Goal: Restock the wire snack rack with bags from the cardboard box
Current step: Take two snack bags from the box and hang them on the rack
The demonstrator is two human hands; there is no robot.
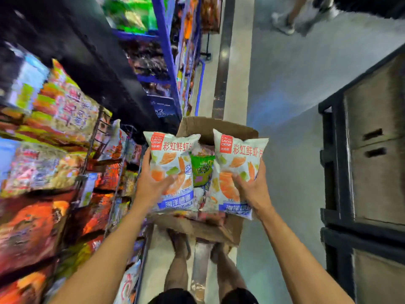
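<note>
From my feed, the wire rack [103,154] fills the left edge, its shelves packed with blurred orange and red snack packs; their print is too smeared for me to read. The left hand [151,185] grasps one white bag [173,170] from its left side, thumb behind the edge and fingers [168,181] spread flat across the front; the bare forearm reaches up from the lower left. That bag stands upright above the box [210,128], its red corner label reading "LANG LANG CRISP", with red Chinese characters beside it, orange shrimp-chip artwork below and a blue band at the bottom. Between the two bags, inside the open cardboard box on the floor, I see a green packet [201,170] among other packs; its writing is unclear. The right hand [254,189] grasps a second bag [236,170] of the same design from the lower right, fingers pressed on the front and thumb wrapped round the right edge; the forearm rises from the lower right. Both bags are held near each other, apart from the rack; dark crates [372,150] stand at far right.
</note>
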